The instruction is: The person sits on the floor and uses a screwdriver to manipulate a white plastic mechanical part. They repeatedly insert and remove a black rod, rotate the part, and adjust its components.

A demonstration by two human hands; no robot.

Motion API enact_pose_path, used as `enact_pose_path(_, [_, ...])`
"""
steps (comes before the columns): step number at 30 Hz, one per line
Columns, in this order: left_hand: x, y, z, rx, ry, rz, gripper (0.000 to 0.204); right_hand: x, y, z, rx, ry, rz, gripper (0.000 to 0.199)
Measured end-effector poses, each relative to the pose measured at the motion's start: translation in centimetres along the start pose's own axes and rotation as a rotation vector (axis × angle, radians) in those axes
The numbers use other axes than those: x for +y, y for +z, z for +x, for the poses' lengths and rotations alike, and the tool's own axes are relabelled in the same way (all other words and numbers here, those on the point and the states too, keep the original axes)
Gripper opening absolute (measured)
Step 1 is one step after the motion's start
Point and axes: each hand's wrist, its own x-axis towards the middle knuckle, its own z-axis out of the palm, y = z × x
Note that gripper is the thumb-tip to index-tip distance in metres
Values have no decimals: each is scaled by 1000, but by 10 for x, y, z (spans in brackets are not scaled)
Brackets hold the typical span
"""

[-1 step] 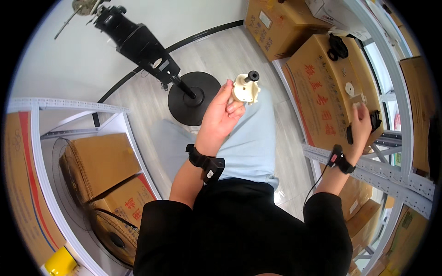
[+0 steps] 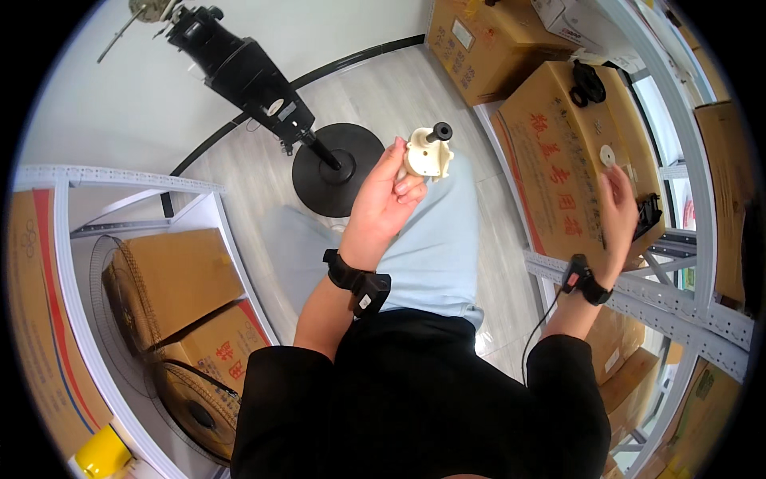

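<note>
One cream housing [image 2: 420, 160] pinched in the left hand [image 2: 379, 199], above light-blue trousers [image 2: 435, 247].
A black cylinder [image 2: 443, 131] sits at its far edge; rightward, the right hand [image 2: 619, 214] reaches a white disc [image 2: 607, 155] on a carton [image 2: 550, 144], grip impossible to tell.

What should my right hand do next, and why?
Perhaps the right hand could pinch the white disc: it's right beside it over the cardboard box, and the left hand holds the cream plastic housing.
</note>
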Motion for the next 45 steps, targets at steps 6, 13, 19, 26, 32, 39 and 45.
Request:
enact_pose_path(6, [6, 4, -10, 20, 90, 45, 16, -172, 107, -38, -535, -531, 315, 61])
enact_pose_path(13, [14, 0, -32, 99, 218, 90, 18, -219, 152, -36, -725, -635, 239, 60])
enact_pose_path(19, [22, -11, -34, 132, 242, 58, 18, -220, 169, -39, -734, -695, 209, 55])
enact_pose_path(26, [27, -11, -32, 142, 302, 183, 19, -222, 166, -37, -723, -645, 240, 53])
enact_pose_path(32, [25, -8, -31, 136, 297, 172, 17, -220, 162, -37, -669, -665, 269, 53])
enact_pose_path(39, [27, -9, -35, 146, 260, 153, 17, -217, 162, -36, -650, -629, 392, 51])
enact_pose_path(45, [25, -9, -38, 112, 261, 131, 17, -213, 159, -35, -723, -512, 454, 67])
